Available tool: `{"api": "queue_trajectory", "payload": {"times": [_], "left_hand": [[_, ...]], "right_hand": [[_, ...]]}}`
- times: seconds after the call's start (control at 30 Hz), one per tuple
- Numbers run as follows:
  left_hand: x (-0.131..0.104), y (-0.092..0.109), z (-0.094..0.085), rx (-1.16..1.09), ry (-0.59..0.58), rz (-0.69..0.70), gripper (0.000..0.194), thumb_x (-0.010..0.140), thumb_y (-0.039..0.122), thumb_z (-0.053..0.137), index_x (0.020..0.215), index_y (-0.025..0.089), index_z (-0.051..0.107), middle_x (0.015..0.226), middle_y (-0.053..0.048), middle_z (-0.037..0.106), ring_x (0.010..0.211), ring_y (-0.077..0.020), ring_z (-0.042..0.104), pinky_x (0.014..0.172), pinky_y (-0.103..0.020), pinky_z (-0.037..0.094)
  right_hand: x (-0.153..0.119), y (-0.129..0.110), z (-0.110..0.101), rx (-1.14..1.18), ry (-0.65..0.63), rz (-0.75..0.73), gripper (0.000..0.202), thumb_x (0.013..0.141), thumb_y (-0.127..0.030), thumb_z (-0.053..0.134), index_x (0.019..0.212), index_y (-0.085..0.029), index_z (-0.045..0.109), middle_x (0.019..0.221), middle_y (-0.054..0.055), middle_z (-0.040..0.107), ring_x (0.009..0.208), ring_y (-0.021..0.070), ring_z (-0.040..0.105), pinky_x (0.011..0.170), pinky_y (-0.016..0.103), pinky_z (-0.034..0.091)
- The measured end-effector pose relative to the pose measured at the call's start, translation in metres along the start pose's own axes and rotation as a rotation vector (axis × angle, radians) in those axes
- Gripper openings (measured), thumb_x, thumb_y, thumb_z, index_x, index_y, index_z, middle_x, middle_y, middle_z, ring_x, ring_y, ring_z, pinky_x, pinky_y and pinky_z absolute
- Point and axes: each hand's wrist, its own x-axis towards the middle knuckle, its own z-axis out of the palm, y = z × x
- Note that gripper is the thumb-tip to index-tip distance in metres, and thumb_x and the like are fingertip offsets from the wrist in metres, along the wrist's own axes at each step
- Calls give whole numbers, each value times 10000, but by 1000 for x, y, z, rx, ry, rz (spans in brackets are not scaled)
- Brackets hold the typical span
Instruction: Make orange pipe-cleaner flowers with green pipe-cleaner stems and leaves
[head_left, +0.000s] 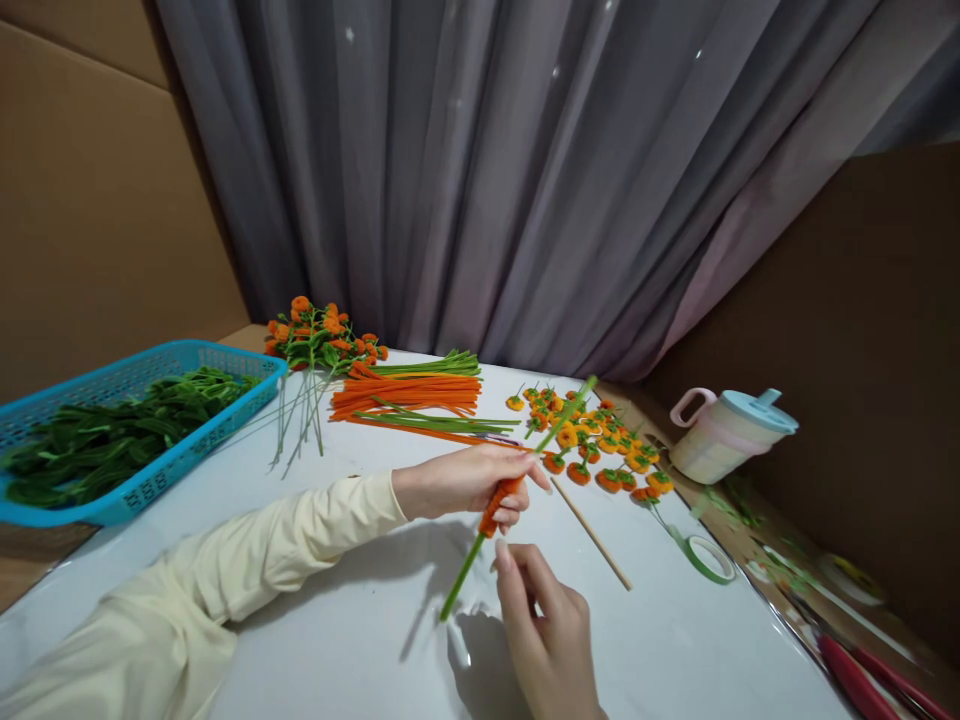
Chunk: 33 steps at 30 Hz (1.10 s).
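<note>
My left hand (472,482) is closed around a green stem (463,575) with an orange fuzzy strip (495,508) coiled about its middle. The stem slants, its upper end pointing to the back right and its lower end sticking out below the coil. Just under the coil is my right hand (547,625), thumb and index finger curled near each other by the coil's lower end; whether anything thin is between them is too small to tell. A wooden stick (592,533) lies on the white table (675,640) to the right of both hands.
Orange strips (412,393) and green strips (442,365) lie behind my left hand. Small orange flowers (609,440) spread at the back right, near green tape (709,558) and a cup (724,435). A blue basket (187,450) of leaves stands left. Red-handled pliers (855,675) lie at lower right.
</note>
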Motion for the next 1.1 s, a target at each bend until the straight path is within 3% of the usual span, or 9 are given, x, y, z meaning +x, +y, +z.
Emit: {"api": "queue_trajectory", "payload": {"times": [0.1, 0.17, 0.27, 0.37, 0.5, 0.63, 0.73, 0.9, 1.1], "left_hand": [[-3, 1, 0, 36, -42, -121, 239, 898, 418, 443, 897, 185, 494, 489, 89, 322, 385, -41, 271, 434, -157, 290], [-5, 2, 1, 65, -74, -178, 249, 876, 433, 481, 886, 185, 507, 486, 91, 293, 379, -36, 222, 397, -143, 233], [-7, 6, 2, 94, -133, -232, 287, 843, 455, 526, 847, 169, 542, 508, 88, 259, 382, -29, 149, 351, -138, 158], [-6, 6, -1, 77, -159, -291, 293, 827, 452, 547, 807, 159, 556, 511, 86, 236, 376, -28, 109, 320, -141, 94], [-3, 2, -5, 25, -165, -374, 346, 787, 504, 577, 765, 160, 554, 495, 89, 223, 372, -29, 83, 297, -132, 69], [-2, -2, -5, -5, -203, -406, 380, 757, 535, 598, 832, 163, 586, 482, 94, 219, 373, -31, 62, 291, -126, 68], [-2, -3, -3, -11, -221, -395, 373, 776, 516, 589, 852, 151, 600, 480, 94, 210, 377, -34, 58, 290, -130, 75], [-2, -5, -3, 0, -231, -409, 336, 789, 488, 587, 778, 152, 577, 481, 87, 219, 375, -36, 76, 286, -128, 86], [-2, -7, -1, 25, -273, -430, 343, 782, 496, 590, 721, 164, 533, 480, 88, 205, 373, -34, 77, 289, -123, 97]], "right_hand": [[5, 6, -22, -98, 165, -2, 175, 894, -291, 450, 809, -183, 558, 651, 1, 568, 529, 100, 504, 499, 184, 408], [12, 15, -42, -208, 323, -78, 191, 860, -303, 511, 987, -175, 575, 943, 82, 620, 809, 165, 583, 748, 276, 460], [21, 32, -71, -263, 560, -79, 444, 788, -344, 604, 1178, -159, 501, 1278, 151, 473, 1219, 282, 403, 1010, 457, 295], [20, 45, -90, 54, 531, 170, 619, 785, -373, 611, 1331, -217, 364, 1385, 124, 381, 1211, 273, 431, 951, 414, 390], [10, 45, -96, 491, 238, 335, 560, 770, -340, 649, 1287, -255, 453, 1262, 115, 544, 856, 215, 637, 663, 307, 525], [7, 35, -90, 747, 189, 284, 603, 760, -351, 669, 1310, -277, 434, 931, 99, 706, 508, 154, 591, 457, 283, 490], [8, 29, -86, 787, 189, 253, 556, 753, -353, 679, 1272, -279, 494, 790, 75, 716, 505, 156, 588, 471, 289, 500], [6, 30, -78, 601, 294, 130, 134, 761, -254, 676, 885, -226, 718, 750, 60, 706, 566, 154, 617, 563, 299, 531], [4, 34, -72, 498, 443, 74, 147, 763, -224, 657, 895, -197, 719, 686, 46, 680, 600, 172, 619, 574, 327, 530]]}}
